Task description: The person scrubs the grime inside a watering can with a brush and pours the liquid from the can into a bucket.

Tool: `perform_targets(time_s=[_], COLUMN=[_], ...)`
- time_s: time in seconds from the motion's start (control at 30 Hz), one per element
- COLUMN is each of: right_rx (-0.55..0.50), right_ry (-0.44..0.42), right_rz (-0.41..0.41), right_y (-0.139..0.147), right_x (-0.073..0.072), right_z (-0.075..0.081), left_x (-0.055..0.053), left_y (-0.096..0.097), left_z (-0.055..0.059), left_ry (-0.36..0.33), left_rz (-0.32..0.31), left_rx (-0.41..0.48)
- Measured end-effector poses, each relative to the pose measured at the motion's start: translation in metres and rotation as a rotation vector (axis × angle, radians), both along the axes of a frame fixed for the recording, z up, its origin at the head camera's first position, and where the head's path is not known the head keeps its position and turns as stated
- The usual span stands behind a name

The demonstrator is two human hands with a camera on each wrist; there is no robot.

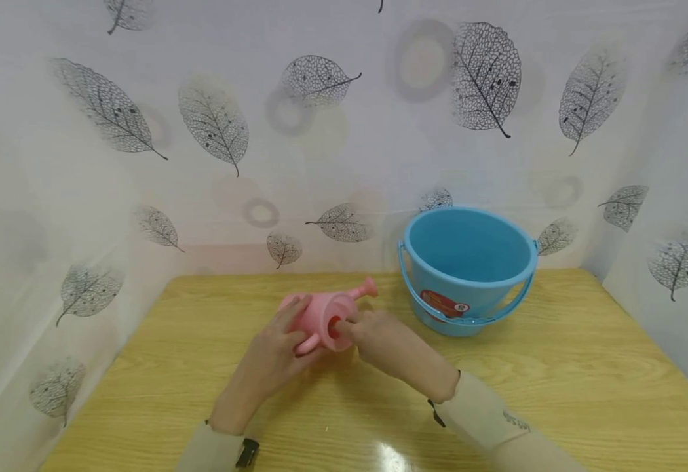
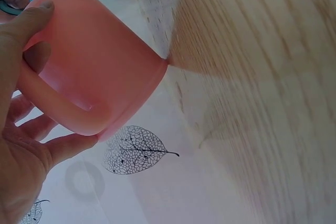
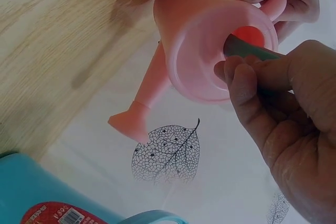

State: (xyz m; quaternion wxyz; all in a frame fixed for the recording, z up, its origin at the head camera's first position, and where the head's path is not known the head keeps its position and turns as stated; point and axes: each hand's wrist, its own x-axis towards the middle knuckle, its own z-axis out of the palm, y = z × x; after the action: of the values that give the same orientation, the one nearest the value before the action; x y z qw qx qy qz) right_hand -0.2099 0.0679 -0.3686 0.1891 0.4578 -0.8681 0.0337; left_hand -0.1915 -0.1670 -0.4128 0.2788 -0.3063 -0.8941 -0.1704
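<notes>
A pink toy watering can [image 1: 314, 314] lies tipped on its side over the wooden table, its wide top facing the wearer and its spout [image 3: 149, 85] pointing to the right. My left hand [image 1: 273, 351] grips it around the body and handle [image 2: 58, 100]. With thumb and fingers, my right hand [image 1: 388, 344] pinches a slim green piece [image 3: 252, 51], whose tip reaches into the can's top opening. Most of that piece is hidden by the fingers, so I cannot tell its kind. Bright red [image 3: 249, 36] shows inside the opening.
A light blue bucket [image 1: 488, 301] with a hanging handle and a red label stands on the wooden table [image 1: 556, 367], behind and right of the right hand. A pale cloth [image 1: 367, 144] printed with dark leaves hangs along the back and sides.
</notes>
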Motion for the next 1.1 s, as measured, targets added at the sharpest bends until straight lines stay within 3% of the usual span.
perform_targets(time_s=[0.13,0.33,0.73,1.1], right_rx=[-0.006,-0.048,-0.306,-0.368], right_ry=[-0.014,-0.130,-0.347,-0.540], right_rz=[-0.003,0.005,0.171,0.126], right_y=[-0.001,-0.003,0.009,0.028], right_x=[0.001,0.001,-0.007,-0.007], right_z=[0.000,0.001,0.003,0.019], left_x=[0.000,0.000,-0.001,0.000], left_y=[0.000,-0.001,-0.002,-0.002], left_z=[0.000,-0.002,-0.001,-0.001], left_ry=[-0.001,-0.004,-0.007,-0.018], left_rz=[0.001,0.008,-0.007,-0.004], left_rx=[-0.003,0.004,0.027,0.024])
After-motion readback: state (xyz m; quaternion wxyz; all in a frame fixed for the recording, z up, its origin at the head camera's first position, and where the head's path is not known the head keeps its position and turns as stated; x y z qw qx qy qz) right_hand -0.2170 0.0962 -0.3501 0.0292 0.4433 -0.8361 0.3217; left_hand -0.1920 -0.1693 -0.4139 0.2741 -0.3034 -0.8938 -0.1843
